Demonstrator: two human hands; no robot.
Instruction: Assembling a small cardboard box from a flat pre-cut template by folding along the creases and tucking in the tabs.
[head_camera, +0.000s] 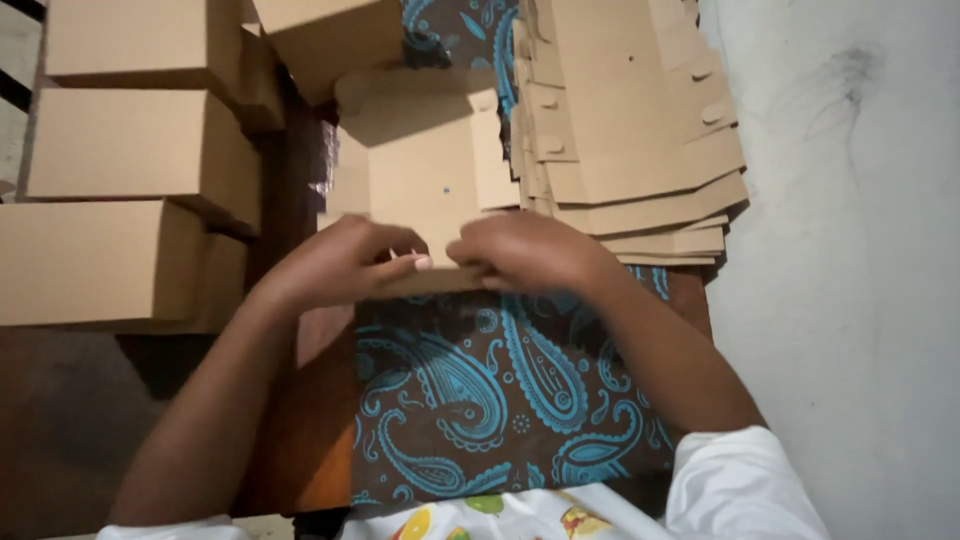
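**One box half-folded, stack waiting**

Both hands meet on the near edge of a flat box blank (420, 180) lying on the table (320, 420), which carries a brown cloth with blue paisley (500, 390). Left hand (340, 262) has its fingers curled shut on the blank's near flap; right hand (530, 252) presses on the same flap, fingers folded down over the edge, thumb hidden. The near flap looks partly turned up; the side walls lie flat and the far flap at 12 o'clock stands a little raised. So this box reads as barely begun.

Done, by the look of it: closed boxes (110, 180) stacked at 9 to 11 o'clock from the hands, at least five visible, one more at 12 o'clock.

Left: a fanned stack of unfolded blanks (640, 150) at 1 o'clock, several sheets deep; exact count cannot be told.

Pale wall (850, 250) at 3 o'clock. White sleeve (740, 485) at lower right.
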